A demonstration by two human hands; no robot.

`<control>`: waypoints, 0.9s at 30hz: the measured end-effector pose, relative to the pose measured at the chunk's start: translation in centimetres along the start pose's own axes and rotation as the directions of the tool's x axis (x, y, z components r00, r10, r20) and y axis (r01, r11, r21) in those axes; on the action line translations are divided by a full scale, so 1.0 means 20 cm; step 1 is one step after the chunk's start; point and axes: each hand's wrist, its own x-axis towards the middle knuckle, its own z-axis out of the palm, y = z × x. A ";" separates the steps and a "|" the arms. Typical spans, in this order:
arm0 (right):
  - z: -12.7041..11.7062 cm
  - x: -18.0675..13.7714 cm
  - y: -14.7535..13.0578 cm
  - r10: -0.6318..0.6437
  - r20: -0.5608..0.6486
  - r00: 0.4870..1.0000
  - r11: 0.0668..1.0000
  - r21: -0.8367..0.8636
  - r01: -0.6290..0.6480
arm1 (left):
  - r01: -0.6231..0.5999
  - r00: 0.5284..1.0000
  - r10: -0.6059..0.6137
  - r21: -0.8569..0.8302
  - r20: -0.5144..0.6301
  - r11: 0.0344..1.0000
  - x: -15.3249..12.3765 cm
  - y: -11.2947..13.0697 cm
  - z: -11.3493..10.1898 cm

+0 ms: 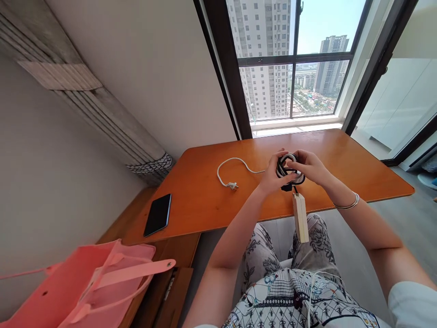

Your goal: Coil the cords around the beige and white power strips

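Both my hands meet over the orange wooden table, closed round a coiled bundle of white cable bound with a black strap. My left hand grips the coil from the left, and my right hand grips it from the right. From the bundle a loose length of white cord runs left across the table and ends in a plug. A cream power strip hangs down from the coil past the table's front edge, above my lap.
A black phone lies face up near the table's left front corner. A pink tote bag sits at the lower left beside a lower wooden shelf. A large window with dark frames stands behind the table.
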 end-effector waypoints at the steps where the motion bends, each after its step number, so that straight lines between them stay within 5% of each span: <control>1: 0.01 0.00 0.01 -0.013 -0.014 1.000 1.000 0.015 0.013 | 0.050 0.998 -0.045 -0.119 0.041 0.992 0.01 -0.01 -0.01; 7: 0.06 -0.01 0.00 -0.094 -0.036 0.995 0.991 0.094 0.097 | 0.200 0.971 -0.123 -0.410 0.205 0.890 0.03 -0.04 -0.04; 10: 0.03 0.00 -0.02 -0.198 -0.082 0.977 0.977 -0.095 0.190 | 0.191 0.975 -0.110 -0.465 0.195 0.864 0.05 -0.03 -0.03; 15: -0.02 0.07 -0.01 -0.455 -0.177 0.873 0.828 -0.444 0.342 | 0.260 0.960 -0.168 -0.493 0.223 0.830 0.09 -0.04 -0.05; 18: -0.02 0.11 0.02 -0.461 -0.140 0.876 0.804 -0.483 0.346 | 0.295 0.944 -0.191 -0.432 0.269 0.852 0.10 -0.04 -0.07; 23: -0.03 0.12 0.05 -0.255 -0.081 0.963 0.876 -0.442 0.195 | 0.184 0.956 -0.133 -0.180 0.261 0.966 0.09 -0.08 -0.15; 25: -0.06 0.11 0.04 -0.204 -0.117 0.972 0.892 -0.431 0.135 | 0.195 0.964 -0.181 -0.056 0.193 0.979 0.08 -0.14 -0.23; 27: -0.09 0.10 0.03 -0.169 -0.145 0.975 0.904 -0.416 0.095 | 0.302 0.953 -0.302 0.101 -0.019 0.948 0.07 -0.24 -0.35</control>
